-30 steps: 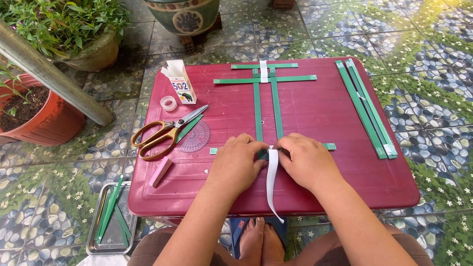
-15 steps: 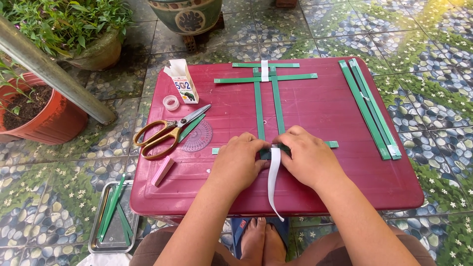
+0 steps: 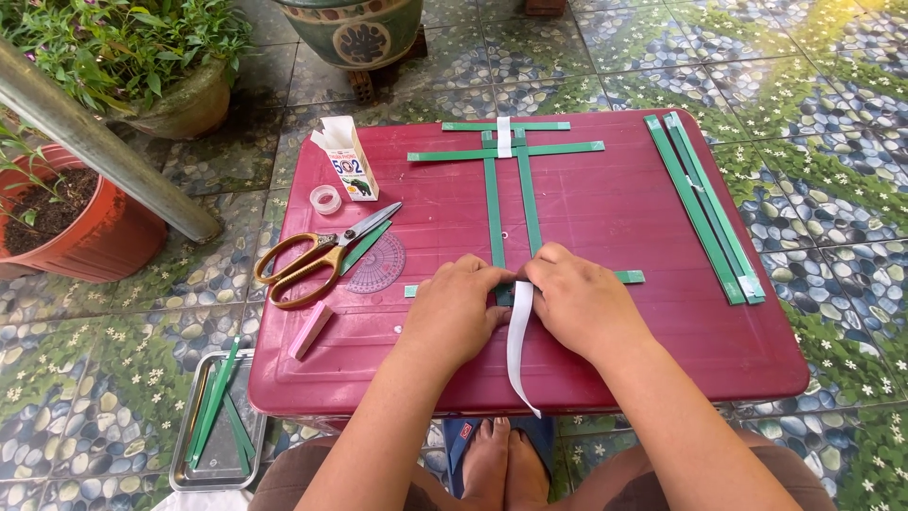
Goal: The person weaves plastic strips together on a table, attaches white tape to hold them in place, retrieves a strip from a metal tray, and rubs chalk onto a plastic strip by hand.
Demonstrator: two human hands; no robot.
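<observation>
On a dark red table [image 3: 643, 227] lies a frame of green paper strips [image 3: 492, 203]: two long upright strips crossed by shorter ones at the far end, joined there by a white band. At the near end, my left hand [image 3: 459, 308] and my right hand [image 3: 577, 298] press side by side on the crossing of the green strips. Between them they pinch a white paper strip [image 3: 518, 355], which hangs down over the table's front edge. A short green crosspiece [image 3: 629, 277] sticks out from under my right hand.
Orange-handled scissors [image 3: 317, 255], a clear protractor [image 3: 378, 260], a tape roll [image 3: 326, 199], a small glue box [image 3: 348, 161] and a pink eraser [image 3: 310, 329] lie at the left. Spare green strips [image 3: 705, 208] lie at the right. A metal tray [image 3: 218, 426] with green offcuts sits on the floor; plant pots [image 3: 90, 227] stand behind.
Both hands have stayed on the near crossing. The white strip has shifted slightly between the fingers; its free end still hangs over the table edge.
</observation>
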